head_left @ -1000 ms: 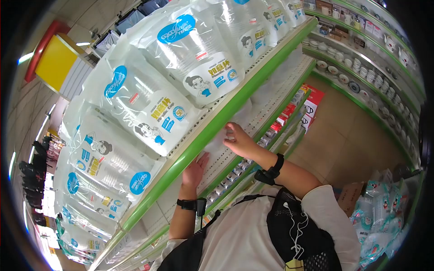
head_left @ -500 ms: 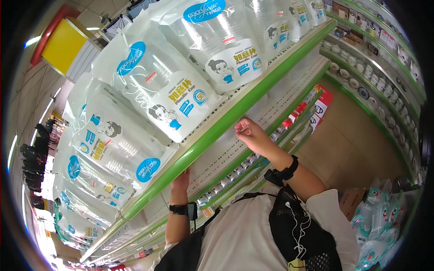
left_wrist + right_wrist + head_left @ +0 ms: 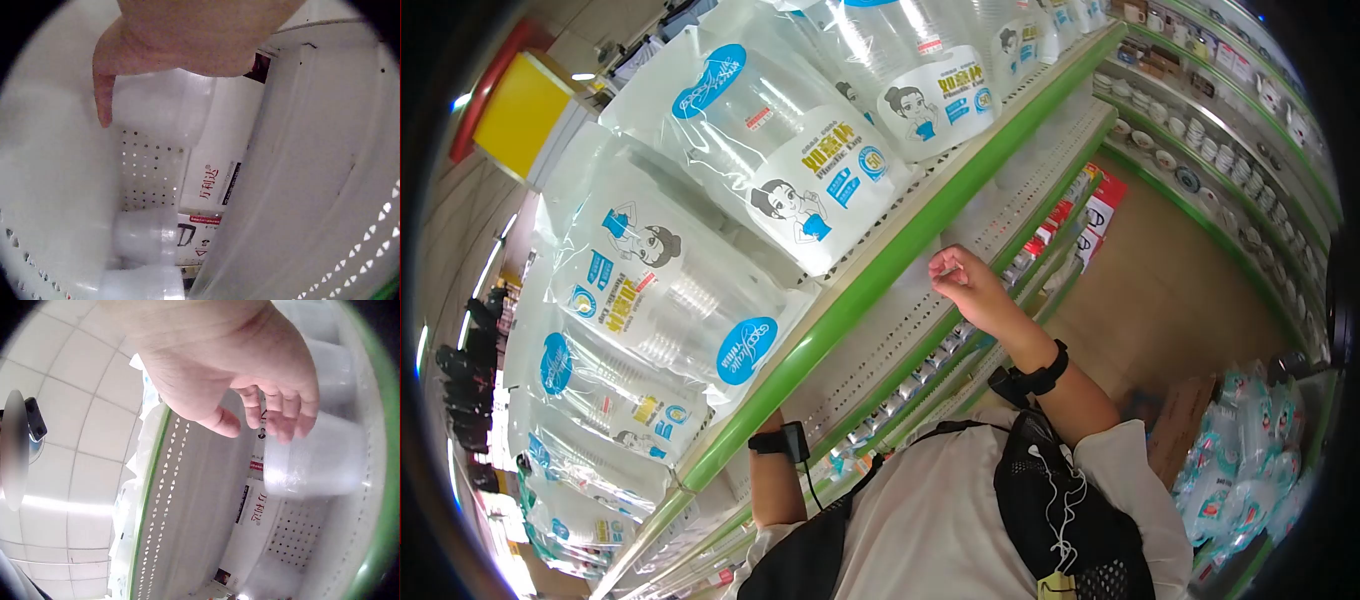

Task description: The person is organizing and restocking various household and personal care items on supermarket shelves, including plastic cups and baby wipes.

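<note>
In the head view, my right hand is raised in front of the lower shelf, its fingers loosely bent and holding nothing. A frosted plastic container stands close beyond its fingertips in the right wrist view. My left hand reaches in under the upper shelf, whose green edge hides most of it in the head view. In the left wrist view, the left hand overlaps another frosted container. One digit points straight down beside that container; the other fingers are hidden, so I cannot tell whether they grip it.
Bagged plastic cups line the upper shelf above my hands, behind a green edge strip. White boxes with red lettering stand behind the frosted containers. Crockery shelves are across the aisle, and teal bagged goods lie at lower right.
My left hand has moved left and farther under the upper shelf, away from the right hand. The right hand has drawn slightly right, its fingers still empty. The head view has shifted a little.
</note>
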`<state>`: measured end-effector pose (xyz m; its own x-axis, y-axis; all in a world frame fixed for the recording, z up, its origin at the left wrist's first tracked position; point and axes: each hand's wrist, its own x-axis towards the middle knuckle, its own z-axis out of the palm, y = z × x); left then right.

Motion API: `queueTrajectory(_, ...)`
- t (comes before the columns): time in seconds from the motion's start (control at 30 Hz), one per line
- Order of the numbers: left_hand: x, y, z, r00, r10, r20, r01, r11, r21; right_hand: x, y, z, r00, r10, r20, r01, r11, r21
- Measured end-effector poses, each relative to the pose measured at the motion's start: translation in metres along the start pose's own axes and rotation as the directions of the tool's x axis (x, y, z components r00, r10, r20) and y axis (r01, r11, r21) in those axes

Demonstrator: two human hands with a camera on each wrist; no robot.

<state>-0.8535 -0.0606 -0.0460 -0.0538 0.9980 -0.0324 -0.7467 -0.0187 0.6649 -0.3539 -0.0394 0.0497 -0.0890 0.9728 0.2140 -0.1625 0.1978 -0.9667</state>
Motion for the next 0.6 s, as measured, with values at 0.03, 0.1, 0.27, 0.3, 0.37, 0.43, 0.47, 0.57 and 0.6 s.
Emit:
queueTrajectory(0.03,-0.005,0.001,-0.001,1.000,-0.014,0.012,0.014,1.000,-0.006,-0.004,-0.001,0.000,1.000,0.011,-0.015,-0.011,1.000,0.016)
queueTrajectory(0.1,0.013,0.004,0.004,0.998,-0.043,0.036,0.044,0.999,-0.017,-0.013,0.000,-0.001,0.999,-0.002,-0.046,0.002,1.000,0.013)
queueTrajectory(0.27,0.044,-0.003,0.022,0.989,-0.109,0.099,0.113,0.993,-0.036,-0.031,0.000,-0.005,0.993,-0.006,-0.115,0.007,1.000,0.009)
queueTrajectory(0.3,0.040,-0.009,0.023,0.986,-0.122,0.112,0.127,0.991,-0.039,-0.031,0.003,-0.006,0.994,-0.012,-0.111,0.014,1.000,0.015)
queueTrajectory(0.37,0.063,-0.015,0.038,0.980,-0.151,0.131,0.159,0.986,-0.049,-0.039,-0.001,-0.008,0.993,-0.013,-0.119,0.015,1.000,0.017)
queueTrajectory(0.43,0.089,-0.031,0.057,0.972,-0.178,0.152,0.189,0.980,-0.062,-0.049,-0.013,-0.010,0.989,0.032,-0.146,-0.034,0.999,-0.014)
queueTrajectory(0.47,0.102,-0.043,0.071,0.968,-0.191,0.163,0.204,0.976,-0.071,-0.052,-0.013,-0.012,0.987,0.033,-0.157,-0.036,0.999,-0.021)
queueTrajectory(0.57,0.106,-0.072,0.100,0.954,-0.227,0.195,0.249,0.964,-0.096,-0.065,-0.015,-0.018,0.981,-0.008,-0.192,0.006,1.000,-0.009)
queueTrajectory(0.6,0.120,-0.078,0.112,0.949,-0.239,0.206,0.265,0.959,-0.104,-0.071,-0.019,-0.019,0.981,0.009,-0.193,-0.010,1.000,-0.003)
